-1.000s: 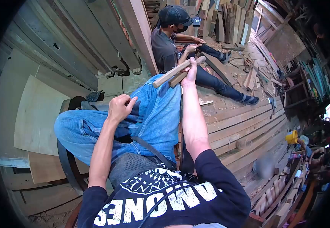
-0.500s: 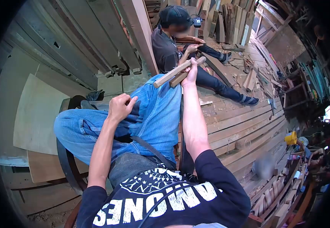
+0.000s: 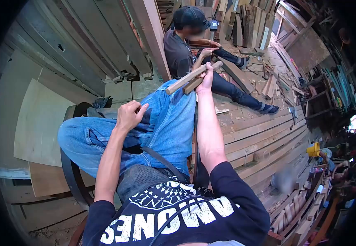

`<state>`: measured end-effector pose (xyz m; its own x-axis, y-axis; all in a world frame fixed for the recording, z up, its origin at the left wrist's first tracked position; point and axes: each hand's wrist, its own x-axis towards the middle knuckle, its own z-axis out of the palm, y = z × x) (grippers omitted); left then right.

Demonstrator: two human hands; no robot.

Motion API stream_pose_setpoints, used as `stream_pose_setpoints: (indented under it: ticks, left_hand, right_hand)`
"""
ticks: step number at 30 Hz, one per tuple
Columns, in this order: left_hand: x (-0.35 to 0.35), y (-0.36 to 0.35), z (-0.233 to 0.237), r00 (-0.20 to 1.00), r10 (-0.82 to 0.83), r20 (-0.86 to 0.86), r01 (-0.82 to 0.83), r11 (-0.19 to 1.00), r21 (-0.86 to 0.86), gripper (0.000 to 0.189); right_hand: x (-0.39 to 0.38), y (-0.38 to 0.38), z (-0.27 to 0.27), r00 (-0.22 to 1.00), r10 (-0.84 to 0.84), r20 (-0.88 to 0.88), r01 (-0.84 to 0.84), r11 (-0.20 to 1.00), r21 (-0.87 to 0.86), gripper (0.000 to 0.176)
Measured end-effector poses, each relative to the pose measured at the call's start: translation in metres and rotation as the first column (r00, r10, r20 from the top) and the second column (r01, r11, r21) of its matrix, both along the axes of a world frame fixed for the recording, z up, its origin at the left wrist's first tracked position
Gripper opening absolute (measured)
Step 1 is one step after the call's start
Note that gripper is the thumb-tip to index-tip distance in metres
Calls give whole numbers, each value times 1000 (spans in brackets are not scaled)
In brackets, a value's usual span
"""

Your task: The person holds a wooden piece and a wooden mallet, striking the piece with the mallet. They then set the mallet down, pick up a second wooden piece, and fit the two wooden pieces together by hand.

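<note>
My right hand (image 3: 204,82) is closed around two short wooden sticks. The upper stick (image 3: 182,83) slants over the lower stick (image 3: 192,86), and their near ends reach over my thigh. My left hand (image 3: 129,115) is loosely curled above the lap of my blue jeans (image 3: 165,123). Its thumb points to the right, and its fingertips are tucked out of sight. I see nothing in it.
A co-worker (image 3: 182,49) in a dark cap sits on the floor ahead, legs stretched right. Planks (image 3: 247,26) lean behind them. Long boards (image 3: 260,143) lie at my right, with a yellow bucket (image 3: 313,149) beyond. Wooden beams (image 3: 83,41) stand at the upper left.
</note>
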<state>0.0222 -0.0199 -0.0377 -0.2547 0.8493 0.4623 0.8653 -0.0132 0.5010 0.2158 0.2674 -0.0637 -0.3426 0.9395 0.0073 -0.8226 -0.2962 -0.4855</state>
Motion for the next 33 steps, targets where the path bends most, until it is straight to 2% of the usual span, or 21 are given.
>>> stream_pose_setpoints:
  ticks: [10,15,16,20,24,27,29,31,33]
  left_hand:
    - [1,1,1,1000,-10,13,9,1000,16,35]
    - [1,1,1,1000,-5,11,5,1000,19,34]
    - [1,1,0,1000,-18,19,17,999,38,33]
    - [2,1,-3,999,-23,29,22,998,57,32]
    - [0,2,-8,1000,-7,18,6,998,58,34]
    - [3,-1,1,1000,16,12,-16,1000,2,36]
    - [3,-1,0,999,19,25,-19,1000,-10,36]
    - [2,-1,-3,999,3,48,-4,1000,23,37]
    - [2,0,-2,995,5,100,-10,999,50,38]
  right_hand:
    - [0,-1,1,1000,-2,5,3,999,-53,20]
    - [0,-1,2,999,28,-33,-29,999,-36,22]
    - [0,-3,3,1000,13,-20,-13,1000,6,23]
    - [0,1,0,1000,11,-16,-12,999,-39,22]
    - [1,-6,8,1000,22,4,-22,1000,6,22]
    - [1,-6,9,999,17,45,-17,1000,-4,23]
    - [0,-15,21,997,2,83,-2,1000,3,34]
    - [-1,-13,22,996,6,89,-8,1000,16,34]
    - [-2,-22,36,978,8,207,-16,999,39,34]
